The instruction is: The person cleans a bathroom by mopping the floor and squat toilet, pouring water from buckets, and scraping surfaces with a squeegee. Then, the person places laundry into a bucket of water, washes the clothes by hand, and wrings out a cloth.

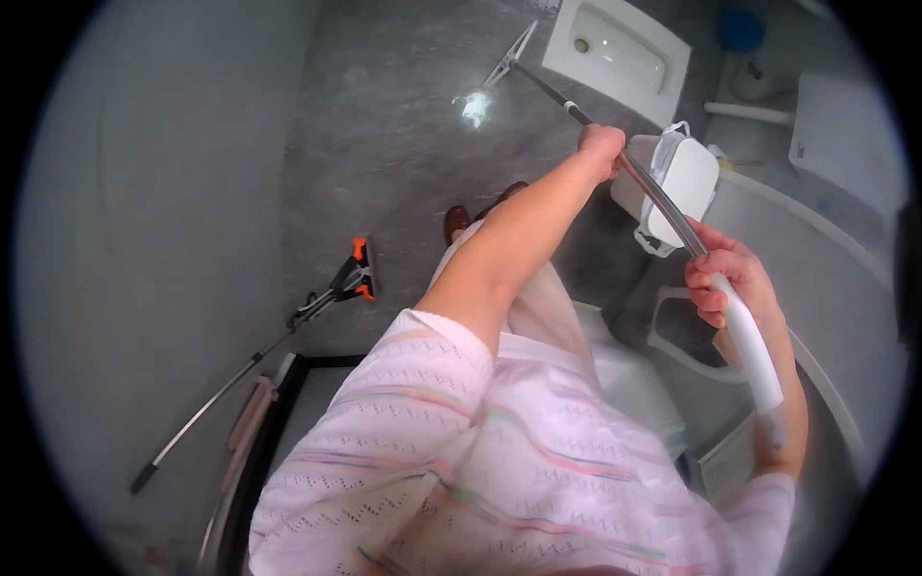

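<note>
A long pole [663, 204] with a white handle end runs diagonally between both my hands. My left hand [602, 152] is closed around its middle. Nearer my body, my right hand [727, 273] grips it just above the white handle [747, 341]. At the far end, a flat white-framed head [509, 56] rests on the grey floor [403, 125], beside the white squat toilet [619, 53]. A bright reflection shines on the floor close to that head.
A white lidded bin [677, 187] stands beside the pole. Left of my feet, a mop with orange clips [360, 269] leans by the grey wall [173, 211]. A blue object [741, 31] is at the upper right. A white stool-like frame [687, 331] sits below the bin.
</note>
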`<control>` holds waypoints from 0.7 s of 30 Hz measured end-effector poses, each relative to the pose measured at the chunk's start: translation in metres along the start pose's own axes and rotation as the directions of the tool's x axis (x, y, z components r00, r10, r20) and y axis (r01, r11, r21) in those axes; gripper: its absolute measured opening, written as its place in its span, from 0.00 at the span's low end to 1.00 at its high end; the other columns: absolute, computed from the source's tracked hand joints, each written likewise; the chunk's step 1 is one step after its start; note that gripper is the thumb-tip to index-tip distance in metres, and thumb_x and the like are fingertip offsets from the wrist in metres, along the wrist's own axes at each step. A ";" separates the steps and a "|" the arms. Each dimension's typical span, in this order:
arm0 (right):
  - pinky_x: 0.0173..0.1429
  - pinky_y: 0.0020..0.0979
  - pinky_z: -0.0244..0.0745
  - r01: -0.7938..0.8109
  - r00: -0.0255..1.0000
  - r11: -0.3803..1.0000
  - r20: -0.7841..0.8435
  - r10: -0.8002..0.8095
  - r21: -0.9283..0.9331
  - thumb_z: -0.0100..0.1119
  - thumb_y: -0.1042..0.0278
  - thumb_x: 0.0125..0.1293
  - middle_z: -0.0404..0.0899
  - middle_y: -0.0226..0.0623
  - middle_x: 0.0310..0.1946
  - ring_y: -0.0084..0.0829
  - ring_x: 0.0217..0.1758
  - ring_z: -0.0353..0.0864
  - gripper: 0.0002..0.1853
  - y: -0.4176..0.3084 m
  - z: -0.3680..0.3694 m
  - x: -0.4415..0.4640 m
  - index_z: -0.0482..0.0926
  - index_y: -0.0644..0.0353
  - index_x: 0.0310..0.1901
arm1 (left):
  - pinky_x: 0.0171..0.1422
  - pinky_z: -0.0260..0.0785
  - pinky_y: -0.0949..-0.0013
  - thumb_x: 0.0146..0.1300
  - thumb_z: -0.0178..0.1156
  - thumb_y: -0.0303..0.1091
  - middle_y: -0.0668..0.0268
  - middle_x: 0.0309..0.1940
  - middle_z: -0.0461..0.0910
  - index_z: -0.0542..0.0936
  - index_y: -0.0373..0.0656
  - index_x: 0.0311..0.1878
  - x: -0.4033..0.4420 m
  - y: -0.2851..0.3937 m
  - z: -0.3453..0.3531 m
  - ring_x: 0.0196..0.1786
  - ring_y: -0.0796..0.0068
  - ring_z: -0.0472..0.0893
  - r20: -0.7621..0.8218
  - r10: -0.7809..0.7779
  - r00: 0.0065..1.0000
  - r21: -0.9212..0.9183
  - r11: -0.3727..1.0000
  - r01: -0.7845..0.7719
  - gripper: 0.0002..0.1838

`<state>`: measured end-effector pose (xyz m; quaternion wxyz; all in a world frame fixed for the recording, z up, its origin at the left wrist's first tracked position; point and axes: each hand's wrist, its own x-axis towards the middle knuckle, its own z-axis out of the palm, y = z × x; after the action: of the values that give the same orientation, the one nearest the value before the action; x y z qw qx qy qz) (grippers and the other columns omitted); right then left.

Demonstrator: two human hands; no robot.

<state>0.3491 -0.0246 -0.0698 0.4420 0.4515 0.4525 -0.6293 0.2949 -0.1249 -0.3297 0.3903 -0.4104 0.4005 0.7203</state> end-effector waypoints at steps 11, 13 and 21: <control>0.12 0.23 0.58 -0.366 0.865 0.923 0.325 0.383 -0.116 0.49 0.73 0.59 0.69 0.35 0.24 0.22 0.14 0.65 0.30 0.078 0.032 0.034 0.53 0.46 0.63 | 0.13 0.54 0.70 0.47 0.52 0.28 0.67 0.12 0.64 0.67 0.42 0.19 -0.074 -0.092 -0.205 0.10 0.77 0.58 -0.194 -0.059 0.979 -0.337 0.941 -0.010 0.06; 0.12 0.22 0.57 -0.501 0.790 0.849 0.313 0.527 -0.165 0.48 0.72 0.60 0.69 0.34 0.25 0.21 0.14 0.64 0.30 0.072 0.029 0.061 0.52 0.46 0.63 | 0.12 0.51 0.71 0.46 0.50 0.27 0.68 0.11 0.61 0.65 0.43 0.18 -0.065 -0.106 -0.207 0.09 0.77 0.57 -0.328 -0.135 0.935 -0.378 0.926 0.001 0.07; 0.09 0.22 0.55 -0.419 0.906 0.860 -0.190 0.378 -0.291 0.51 0.73 0.58 0.68 0.35 0.20 0.20 0.10 0.61 0.29 -0.091 -0.028 -0.008 0.58 0.48 0.62 | 0.19 0.57 0.67 0.48 0.49 0.26 0.63 0.21 0.66 0.69 0.40 0.30 -0.012 -0.042 0.004 0.19 0.73 0.67 -0.241 -0.165 0.956 -0.378 0.923 0.064 0.05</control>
<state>0.2676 0.0221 -0.0519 0.6016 0.4950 0.4736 -0.4108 0.3354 -0.1079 -0.3282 0.2908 -0.5927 0.2834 0.6956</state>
